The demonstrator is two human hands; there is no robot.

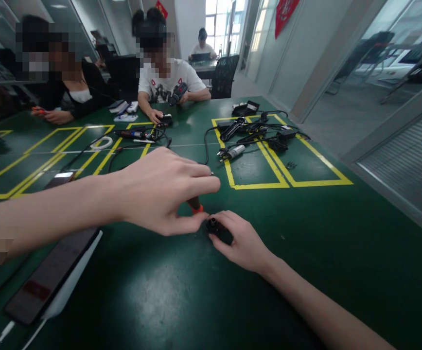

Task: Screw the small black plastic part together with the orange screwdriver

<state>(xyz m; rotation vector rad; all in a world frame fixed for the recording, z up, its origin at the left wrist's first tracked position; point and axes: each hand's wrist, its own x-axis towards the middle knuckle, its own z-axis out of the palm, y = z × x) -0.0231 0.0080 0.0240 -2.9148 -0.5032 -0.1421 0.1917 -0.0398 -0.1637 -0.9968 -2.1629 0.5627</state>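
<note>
My right hand [245, 243] is closed around a small black part [213, 224] at the middle of the green table. A round, hollow post on the part points up between thumb and index finger. Just above and to the left is my left hand [170, 187], its fingers bent and the thumb tip close to the black part. Between that thumb and index finger shows a dark rod-like piece with an orange end [197, 209]. The rest of it is hidden behind the hand, so its kind and the grip on it are unclear.
A phone [50, 277] with a white cable lies at the left. Further back sit several black cables and plugs [247, 136] among yellow tape rectangles, with small dark pieces [290, 166] nearby. Across the table a person [174, 80] holds a black tool; another person sits left.
</note>
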